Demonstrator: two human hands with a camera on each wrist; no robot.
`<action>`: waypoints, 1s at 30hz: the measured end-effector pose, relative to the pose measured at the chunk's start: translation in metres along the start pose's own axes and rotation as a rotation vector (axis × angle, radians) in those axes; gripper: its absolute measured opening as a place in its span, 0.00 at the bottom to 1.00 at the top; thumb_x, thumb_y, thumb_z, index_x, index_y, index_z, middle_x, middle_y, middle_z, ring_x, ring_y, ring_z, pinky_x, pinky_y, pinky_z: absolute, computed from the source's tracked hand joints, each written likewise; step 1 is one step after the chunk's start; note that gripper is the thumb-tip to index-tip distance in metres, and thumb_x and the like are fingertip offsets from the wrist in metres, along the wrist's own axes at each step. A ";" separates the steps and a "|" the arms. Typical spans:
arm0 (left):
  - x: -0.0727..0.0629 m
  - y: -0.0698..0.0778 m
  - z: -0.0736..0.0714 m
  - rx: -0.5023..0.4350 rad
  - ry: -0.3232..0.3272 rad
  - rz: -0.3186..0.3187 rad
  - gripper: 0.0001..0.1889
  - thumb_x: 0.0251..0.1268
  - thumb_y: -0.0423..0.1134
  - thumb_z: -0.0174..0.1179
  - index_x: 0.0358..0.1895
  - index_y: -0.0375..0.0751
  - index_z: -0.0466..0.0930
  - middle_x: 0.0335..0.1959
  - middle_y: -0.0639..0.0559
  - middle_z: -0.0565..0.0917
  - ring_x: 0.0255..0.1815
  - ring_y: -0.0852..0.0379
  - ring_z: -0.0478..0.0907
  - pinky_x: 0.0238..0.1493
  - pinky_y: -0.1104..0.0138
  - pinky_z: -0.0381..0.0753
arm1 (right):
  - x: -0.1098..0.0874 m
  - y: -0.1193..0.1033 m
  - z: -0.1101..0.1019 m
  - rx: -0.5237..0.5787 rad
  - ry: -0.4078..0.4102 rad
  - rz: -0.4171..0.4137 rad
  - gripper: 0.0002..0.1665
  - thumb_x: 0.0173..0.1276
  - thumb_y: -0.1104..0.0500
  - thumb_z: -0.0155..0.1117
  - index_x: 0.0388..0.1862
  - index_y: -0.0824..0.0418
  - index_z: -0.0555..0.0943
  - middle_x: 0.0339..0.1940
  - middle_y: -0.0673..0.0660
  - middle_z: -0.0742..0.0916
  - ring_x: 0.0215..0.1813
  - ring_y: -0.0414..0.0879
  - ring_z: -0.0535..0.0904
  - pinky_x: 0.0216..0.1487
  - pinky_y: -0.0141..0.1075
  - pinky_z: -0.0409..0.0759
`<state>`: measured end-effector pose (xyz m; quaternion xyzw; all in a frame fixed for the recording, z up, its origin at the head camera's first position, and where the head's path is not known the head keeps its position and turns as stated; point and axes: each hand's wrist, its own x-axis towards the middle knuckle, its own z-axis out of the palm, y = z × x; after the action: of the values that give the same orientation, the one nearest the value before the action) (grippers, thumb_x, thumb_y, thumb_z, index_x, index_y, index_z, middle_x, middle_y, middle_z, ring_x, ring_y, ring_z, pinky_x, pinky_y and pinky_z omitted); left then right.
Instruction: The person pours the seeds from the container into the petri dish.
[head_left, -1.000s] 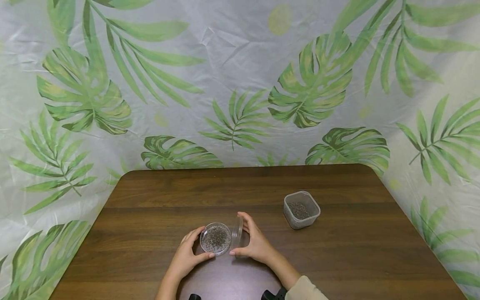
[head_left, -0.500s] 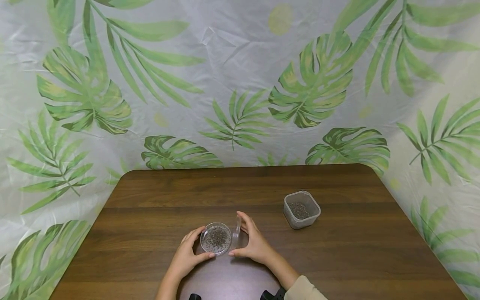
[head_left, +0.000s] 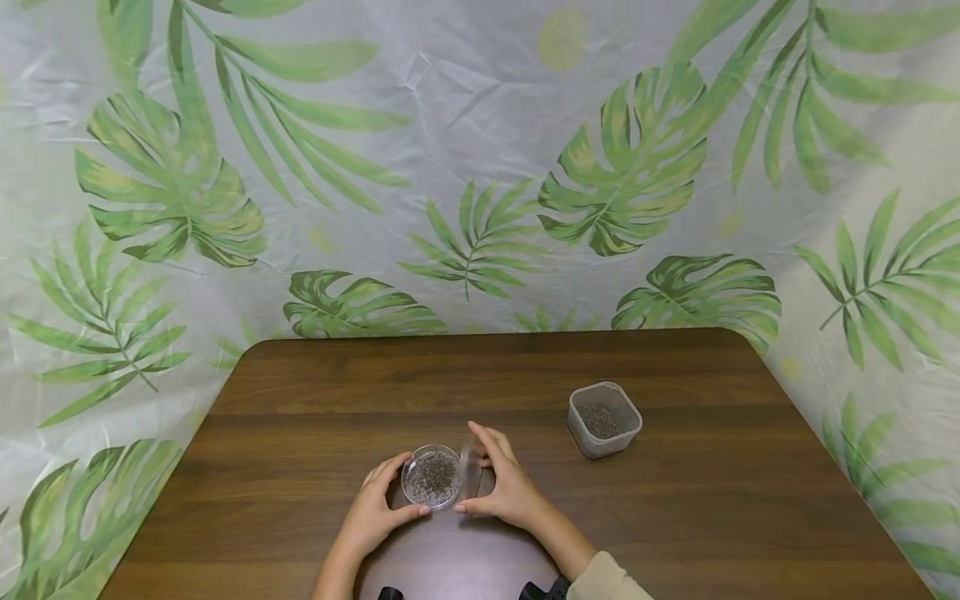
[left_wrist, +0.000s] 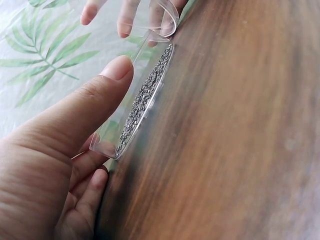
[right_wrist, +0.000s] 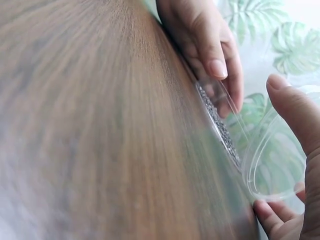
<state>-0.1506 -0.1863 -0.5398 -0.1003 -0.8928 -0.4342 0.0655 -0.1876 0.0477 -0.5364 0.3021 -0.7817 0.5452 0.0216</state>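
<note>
A round clear petri dish [head_left: 432, 477] with dark grey granules spread over its bottom sits on the table. My left hand [head_left: 372, 506] grips its left side, thumb at the near rim and fingers curved round the far side. Against the dish's right edge stands its clear lid [head_left: 470, 468], steeply tilted. My right hand [head_left: 512, 490] holds this lid by its rim, thumb near me and fingertips at the far edge. In the left wrist view the granules [left_wrist: 145, 95] form a thin layer inside the dish wall. The right wrist view shows the lid [right_wrist: 275, 155] between thumb and fingers.
A square translucent plastic tub [head_left: 603, 419], partly filled with similar dark granules, stands to the right and farther back. The brown wood-grain table [head_left: 300, 400] ends at a leaf-printed cloth [head_left: 480, 167] hanging behind it.
The lid in my right hand has turned slightly, its upper edge leaning left toward the dish, and the right fingertips have shifted a little left. The left hand and the dish stay in place.
</note>
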 end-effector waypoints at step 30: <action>-0.001 0.001 -0.001 -0.001 -0.010 -0.004 0.45 0.34 0.56 0.71 0.61 0.42 0.66 0.57 0.47 0.71 0.58 0.45 0.64 0.55 0.48 0.63 | 0.003 -0.005 0.013 -0.086 -0.031 0.038 0.65 0.33 0.45 0.79 0.69 0.56 0.56 0.64 0.51 0.61 0.61 0.47 0.58 0.53 0.37 0.69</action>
<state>-0.1499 -0.1864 -0.5391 -0.1006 -0.8931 -0.4343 0.0601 -0.1836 0.0336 -0.5366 0.2943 -0.8103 0.5066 0.0123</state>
